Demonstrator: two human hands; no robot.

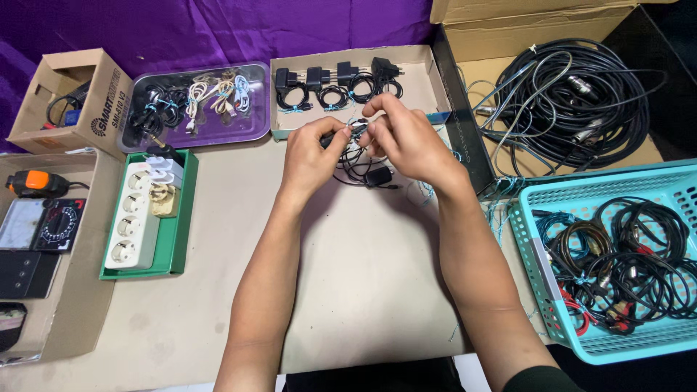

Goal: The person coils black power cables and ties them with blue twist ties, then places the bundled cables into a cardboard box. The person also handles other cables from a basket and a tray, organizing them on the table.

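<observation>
A thin black cable (354,156) hangs between both hands above the far middle of the table (348,276), its plug (378,176) dangling below. The left hand (311,156) and right hand (406,141) pinch it with closed fingertips; the pinched part is mostly hidden. Just behind, a cardboard tray (428,80) holds coiled chargers (335,83). A turquoise basket (537,290) of cables is cut off at the right edge.

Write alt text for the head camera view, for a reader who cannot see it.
Two bare hands, the left hand and right hand, pinch a coiled black charger cable above a beige table. Behind them a shallow cardboard tray holds bundled black chargers; a white power strip lies to the left, and a turquoise basket of cables to the right.
</observation>
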